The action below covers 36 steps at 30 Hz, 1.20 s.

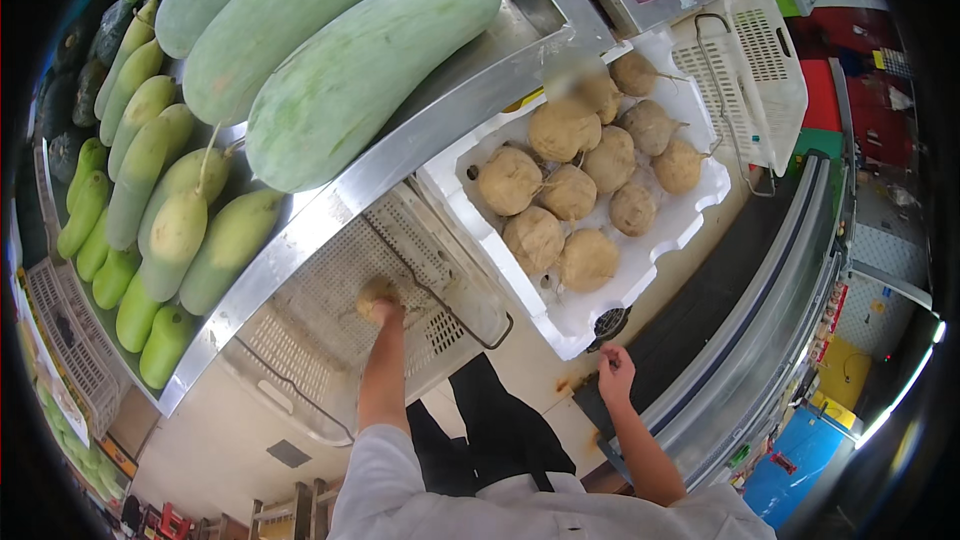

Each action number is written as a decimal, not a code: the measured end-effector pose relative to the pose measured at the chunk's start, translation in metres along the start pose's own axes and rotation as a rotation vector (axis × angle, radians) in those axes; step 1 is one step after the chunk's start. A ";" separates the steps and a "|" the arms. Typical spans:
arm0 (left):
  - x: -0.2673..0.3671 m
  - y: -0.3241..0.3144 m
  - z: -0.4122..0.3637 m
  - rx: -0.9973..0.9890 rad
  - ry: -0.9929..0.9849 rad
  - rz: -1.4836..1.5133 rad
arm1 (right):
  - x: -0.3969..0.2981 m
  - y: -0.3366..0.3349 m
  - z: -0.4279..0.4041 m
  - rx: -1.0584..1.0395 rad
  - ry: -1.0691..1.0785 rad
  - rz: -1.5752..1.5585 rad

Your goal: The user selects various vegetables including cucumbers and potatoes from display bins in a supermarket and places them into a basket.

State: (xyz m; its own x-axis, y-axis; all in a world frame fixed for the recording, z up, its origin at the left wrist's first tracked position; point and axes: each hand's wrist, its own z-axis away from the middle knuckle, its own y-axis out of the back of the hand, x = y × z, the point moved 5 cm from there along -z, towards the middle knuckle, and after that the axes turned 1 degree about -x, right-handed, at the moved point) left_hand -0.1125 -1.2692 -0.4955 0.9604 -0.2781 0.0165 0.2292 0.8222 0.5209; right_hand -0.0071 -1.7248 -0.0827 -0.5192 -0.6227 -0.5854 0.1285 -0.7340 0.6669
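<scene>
Low over a white perforated plastic crate (322, 322), my left hand (388, 310) is shut on a round tan root vegetable (375, 292). My right hand (616, 371) hangs with loosely curled fingers near the lower corner of a white foam box (555, 330); nothing shows in it. Several similar round root vegetables (589, 260) lie in that box, some with thin root tails. The top edge of the box is partly blurred.
A metal-edged display stand (330, 206) at the left holds large winter melons (367, 75) and green radishes (176, 240). Another white crate (750, 75) with a wire handle stands beyond the foam box. A long curved glass-fronted case (750, 322) runs along the right.
</scene>
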 end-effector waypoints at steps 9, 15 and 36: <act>0.009 0.025 0.045 -0.263 0.315 0.383 | 0.020 0.000 0.020 -0.030 -0.089 -0.031; -0.054 0.076 0.112 -0.433 0.063 0.785 | -0.020 -0.017 0.031 -0.078 -0.049 -0.320; 0.230 0.233 0.624 -0.432 -1.226 -0.218 | -0.254 0.057 0.073 -0.083 0.921 0.136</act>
State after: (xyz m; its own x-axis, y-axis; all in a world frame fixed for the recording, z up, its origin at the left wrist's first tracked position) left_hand 0.0632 -1.4518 0.1627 0.1839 -0.5025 0.8448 0.6114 0.7314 0.3020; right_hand 0.0709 -1.5885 0.1379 0.3746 -0.6480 -0.6632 0.2175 -0.6339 0.7422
